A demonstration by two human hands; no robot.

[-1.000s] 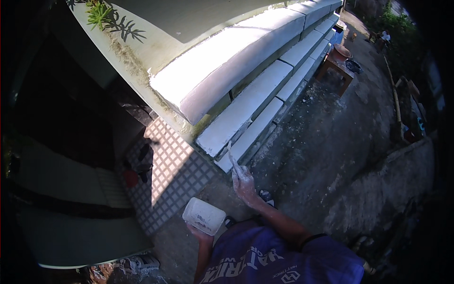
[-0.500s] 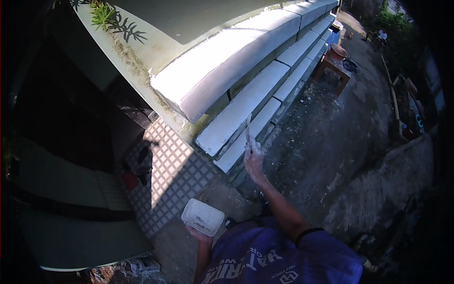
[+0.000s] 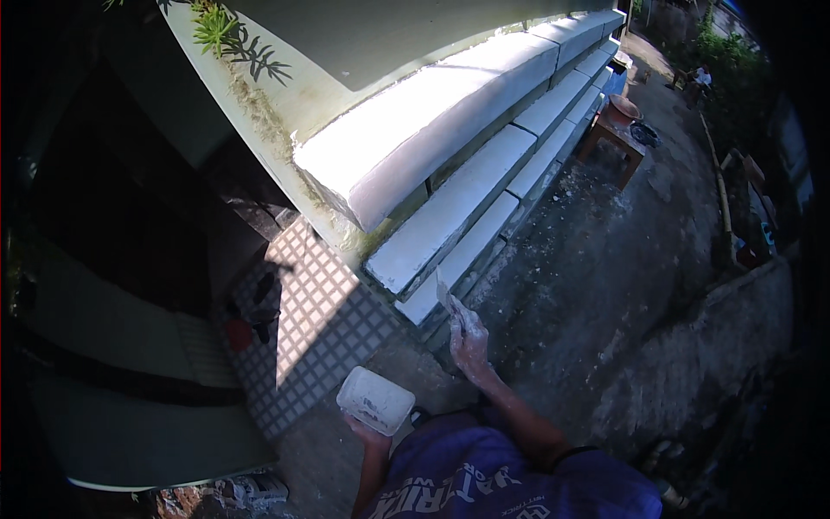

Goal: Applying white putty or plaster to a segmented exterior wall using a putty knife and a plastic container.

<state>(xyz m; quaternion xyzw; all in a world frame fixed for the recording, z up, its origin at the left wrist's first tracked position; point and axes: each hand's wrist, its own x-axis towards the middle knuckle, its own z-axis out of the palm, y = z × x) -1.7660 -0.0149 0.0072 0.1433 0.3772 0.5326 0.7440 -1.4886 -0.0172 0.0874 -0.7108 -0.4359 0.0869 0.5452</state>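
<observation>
My left hand (image 3: 365, 430) grips a white, plaster-smeared rectangular container (image 3: 375, 400) low in the middle. My right hand (image 3: 469, 346) is closed on a thin, plaster-coated scraper (image 3: 446, 291). The scraper's tip is at the near end of stepped white blocks, by the groove between the lowest block (image 3: 414, 306) and the one above (image 3: 450, 203); contact is unclear. A thick, slightly curved top block (image 3: 415, 112) lies above them along a pale wall edge. Both hands have white residue on them.
A checked tile floor (image 3: 307, 285) lies left. Right are a concrete path (image 3: 596, 303), a wooden table (image 3: 629, 156) with a reddish basin (image 3: 622, 111) and dark bundle, and a long pole (image 3: 709, 138). A person (image 3: 702, 78) is far back; a plant (image 3: 212, 28) hangs top left.
My right hand with the scraper moved up and right along the groove, then back down toward the blocks' near end. The view shifted slightly. My left hand still holds the container.
</observation>
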